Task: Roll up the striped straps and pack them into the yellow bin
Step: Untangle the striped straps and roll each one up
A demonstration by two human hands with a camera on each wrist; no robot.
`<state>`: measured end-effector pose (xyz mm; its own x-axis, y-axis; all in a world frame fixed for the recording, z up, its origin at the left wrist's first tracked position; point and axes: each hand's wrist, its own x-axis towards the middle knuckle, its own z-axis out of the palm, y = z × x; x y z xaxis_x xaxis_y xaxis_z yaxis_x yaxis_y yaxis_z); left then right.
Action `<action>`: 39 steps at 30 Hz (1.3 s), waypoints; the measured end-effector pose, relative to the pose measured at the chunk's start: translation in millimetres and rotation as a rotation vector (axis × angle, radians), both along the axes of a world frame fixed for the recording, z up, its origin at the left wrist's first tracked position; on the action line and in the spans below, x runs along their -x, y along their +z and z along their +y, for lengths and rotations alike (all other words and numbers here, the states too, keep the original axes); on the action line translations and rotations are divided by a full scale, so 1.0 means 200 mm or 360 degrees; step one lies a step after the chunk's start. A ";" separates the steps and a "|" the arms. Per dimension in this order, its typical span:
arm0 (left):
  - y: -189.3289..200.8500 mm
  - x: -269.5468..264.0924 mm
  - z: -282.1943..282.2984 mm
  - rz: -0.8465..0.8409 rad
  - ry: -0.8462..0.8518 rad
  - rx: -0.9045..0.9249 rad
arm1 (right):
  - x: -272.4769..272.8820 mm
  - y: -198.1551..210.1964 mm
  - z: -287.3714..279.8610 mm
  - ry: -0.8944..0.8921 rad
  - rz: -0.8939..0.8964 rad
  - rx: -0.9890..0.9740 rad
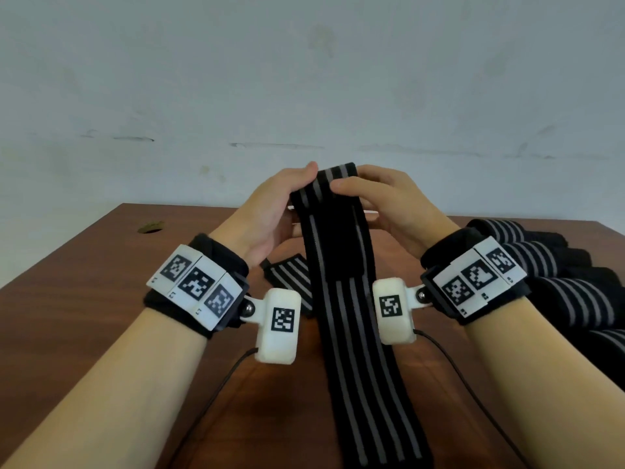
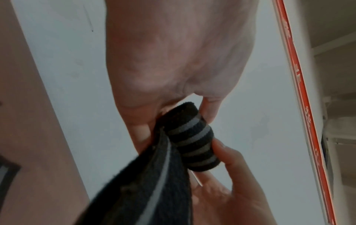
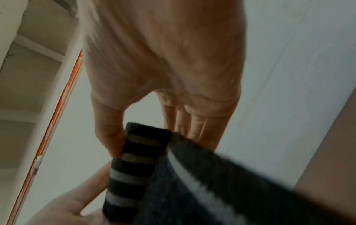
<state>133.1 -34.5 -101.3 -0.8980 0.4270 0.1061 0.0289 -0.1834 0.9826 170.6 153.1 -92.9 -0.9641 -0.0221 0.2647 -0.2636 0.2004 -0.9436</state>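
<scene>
Both hands were up over the worktop [image 1: 84, 265], pinching one striped strap [image 1: 341, 299]. L hand [image 1: 270, 211] and R hand [image 1: 389, 204] each gripped an end of the small roll at its top w/ thumb & fingers; the rest hung down toward the person. More straps [image 1: 548, 265] lay piled at right, another [image 1: 291, 275] flat under the hands.

left hand [image 2: 173, 60] fills the top, pinching the upper end of a small rolled bit of striped strap [image 2: 192, 141]. right hand [image 2: 231, 182] pinches the roll's lower end, and the loose strap tail trails off toward the bottom edge.
</scene>
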 end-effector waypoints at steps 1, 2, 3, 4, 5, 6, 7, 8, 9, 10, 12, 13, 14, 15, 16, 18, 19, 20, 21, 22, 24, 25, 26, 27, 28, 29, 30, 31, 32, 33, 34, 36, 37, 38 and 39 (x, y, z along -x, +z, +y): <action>-0.01 0.01 0.01 -0.0031 -0.0004 0.0003 | 0.00 0.00 0.00 -0.0003 0.0003 0.0014; -0.02 0.01 0.01 -0.0071 -0.0005 0.0003 | 0.01 0.00 0.00 0.0004 -0.0004 0.0031; -0.03 0.02 0.01 -0.0103 -0.0003 0.0020 | 0.01 0.00 0.00 0.0009 -0.0018 0.0063; -0.04 0.03 0.01 -0.0130 -0.0015 0.0044 | 0.01 -0.01 0.00 0.0011 -0.0039 0.0110; -0.04 0.03 0.01 -0.0139 -0.0024 0.0088 | 0.02 -0.01 0.00 0.0012 -0.0060 0.0154; -0.04 0.03 0.00 -0.0134 -0.0039 0.0141 | 0.02 -0.02 0.00 0.0008 -0.0073 0.0178; -0.04 0.03 0.00 -0.0102 -0.0052 0.0213 | 0.03 -0.02 -0.01 -0.0003 -0.0075 0.0186; -0.04 0.02 -0.01 -0.0053 -0.0075 0.0285 | 0.03 -0.02 -0.01 -0.0017 -0.0072 0.0189; -0.04 0.02 -0.01 0.0007 -0.0084 0.0346 | 0.03 -0.02 -0.01 -0.0027 -0.0070 0.0196; -0.04 0.02 0.00 0.0053 -0.0065 0.0367 | 0.03 -0.02 -0.01 -0.0029 -0.0072 0.0210; -0.04 0.02 0.02 0.0093 0.0060 0.0333 | 0.02 -0.01 -0.01 -0.0025 -0.0069 0.0243; -0.05 0.02 0.02 0.0099 0.0123 0.0300 | 0.02 -0.01 -0.01 -0.0021 -0.0069 0.0254; -0.05 0.02 0.03 0.0103 0.0168 0.0261 | 0.02 -0.02 -0.02 -0.0012 -0.0074 0.0258; -0.04 0.01 0.03 0.0112 0.0199 0.0228 | 0.02 -0.02 -0.02 0.0009 -0.0090 0.0257; -0.04 0.00 0.03 0.0121 0.0218 0.0198 | 0.02 -0.02 -0.02 0.0047 -0.0119 0.0245; -0.04 0.00 0.03 0.0120 0.0225 0.0152 | 0.01 -0.02 -0.03 0.0137 -0.0162 0.0192; -0.04 -0.01 0.03 0.0103 0.0213 0.0126 | 0.00 -0.02 -0.03 0.0153 -0.0149 0.0169; -0.03 -0.01 0.02 0.0087 0.0195 0.0094 | -0.01 -0.01 -0.03 0.0151 -0.0120 0.0160; -0.03 -0.01 0.02 0.0084 0.0175 0.0078 | -0.01 -0.01 -0.02 0.0141 -0.0089 0.0169; -0.03 -0.01 0.02 0.0090 0.0139 0.0080 | -0.01 -0.01 -0.02 0.0129 -0.0061 0.0189; -0.02 -0.03 0.02 0.0108 -0.0032 0.0160 | -0.01 0.00 -0.02 0.0081 -0.0009 0.0244; -0.01 -0.04 0.03 0.0101 -0.0134 0.0218 | 0.00 0.00 -0.02 0.0043 0.0020 0.0273; -0.01 -0.06 0.03 0.0082 -0.0200 0.0265 | 0.00 0.00 -0.02 0.0011 0.0046 0.0297; -0.01 -0.06 0.03 0.0068 -0.0218 0.0297 | 0.00 0.00 -0.02 -0.0004 0.0064 0.0320; -0.01 -0.07 0.04 0.0065 -0.0203 0.0322 | 0.01 -0.01 -0.02 -0.0001 0.0079 0.0337; 0.00 -0.07 0.04 0.0063 -0.0179 0.0343 | 0.01 -0.02 -0.02 0.0003 0.0087 0.0350; 0.00 -0.07 0.04 0.0051 -0.0158 0.0356 | 0.02 -0.02 -0.02 0.0006 0.0104 0.0347; 0.00 -0.07 0.04 0.0032 -0.0147 0.0362 | 0.02 -0.03 -0.02 0.0001 0.0124 0.0334; 0.01 -0.06 0.04 0.0003 -0.0141 0.0354 | 0.02 -0.04 -0.02 -0.0005 0.0147 0.0315; 0.01 -0.06 0.04 -0.0028 -0.0132 0.0328 | 0.02 -0.04 -0.02 -0.0008 0.0162 0.0300; 0.00 -0.05 0.04 -0.0059 -0.0125 0.0279 | 0.02 -0.05 -0.03 -0.0004 0.0166 0.0295; 0.00 -0.04 0.04 -0.0124 -0.0129 0.0140 | 0.03 -0.05 -0.03 0.0026 0.0117 0.0339; 0.00 -0.04 0.04 -0.0147 -0.0126 0.0084 | 0.03 -0.04 -0.03 0.0064 0.0074 0.0374; -0.01 -0.04 0.04 -0.0151 -0.0113 0.0050 | 0.04 -0.03 -0.02 0.0112 0.0021 0.0399; -0.01 -0.03 0.04 -0.0137 -0.0105 0.0034 | 0.04 -0.03 -0.01 0.0168 -0.0036 0.0407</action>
